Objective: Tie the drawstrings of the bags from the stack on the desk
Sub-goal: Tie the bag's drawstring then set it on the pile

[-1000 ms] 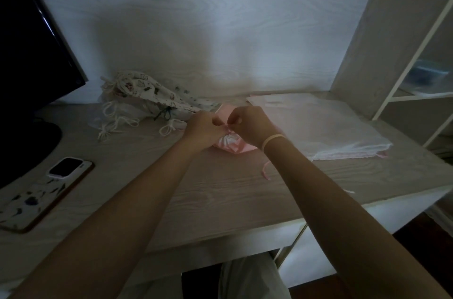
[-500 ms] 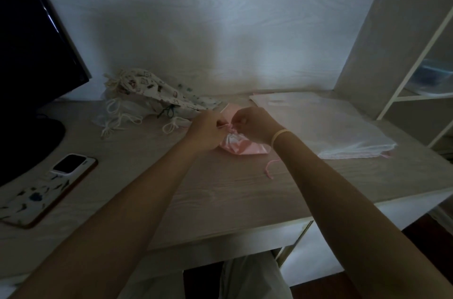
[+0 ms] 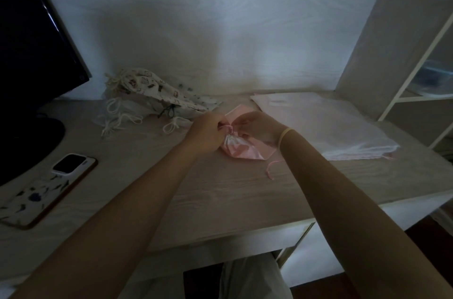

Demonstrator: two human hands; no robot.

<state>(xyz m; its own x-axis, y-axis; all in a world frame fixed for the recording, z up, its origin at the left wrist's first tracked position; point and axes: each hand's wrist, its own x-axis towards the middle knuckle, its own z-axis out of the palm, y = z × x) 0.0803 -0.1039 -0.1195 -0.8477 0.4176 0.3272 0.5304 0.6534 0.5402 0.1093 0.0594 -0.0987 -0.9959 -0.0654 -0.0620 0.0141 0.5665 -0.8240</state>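
Dim light falls on a pale wood-grain desk set against a white wall. At its middle lies a small pink bag of shiny, satin-like cloth, its mouth gathered into tight pleats so the body fans out below toward the desk's front edge. Both hands meet at that gathered neck: the left hand has its fingers curled, pinching the thin pink drawstring where it loops above the pleats, and the right hand curls in from the other side, fingers on the cord (just how it is looped there is too small to tell). One loose end of cord trails onto the desk beside the right forearm. To the right a flat stack of pale bags lies; behind on the left sits a heap of printed bags with white cords. Nearer on the left lies a phone, beside a dark monitor.
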